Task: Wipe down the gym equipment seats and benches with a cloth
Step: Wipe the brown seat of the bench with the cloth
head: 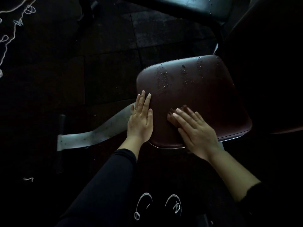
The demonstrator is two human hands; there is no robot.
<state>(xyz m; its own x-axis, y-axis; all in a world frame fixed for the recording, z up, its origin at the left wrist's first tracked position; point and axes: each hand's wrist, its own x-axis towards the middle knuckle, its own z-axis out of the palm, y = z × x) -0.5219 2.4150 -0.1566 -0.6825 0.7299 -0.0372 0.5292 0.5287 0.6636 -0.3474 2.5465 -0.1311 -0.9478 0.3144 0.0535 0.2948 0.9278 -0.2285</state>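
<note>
Dim light, view from above. A dark red padded seat (196, 99) sits right of centre, with beads of liquid in streaks across its far half. The left hand (141, 118) lies flat along the seat's left edge, fingers straight and together, holding nothing. The right hand (195, 130) lies flat on the seat's near part, fingers straight and slightly spread, pressing down on a dark cloth (176, 114); only a bit of the cloth shows past the fingertips. A pale metal frame leg (98, 135) runs out to the left below the seat over the dark floor (82, 63). Another padded bench (196, 5), bluish, crosses the top. Two dark shoes (157, 205) with white trim show at the bottom.
</note>
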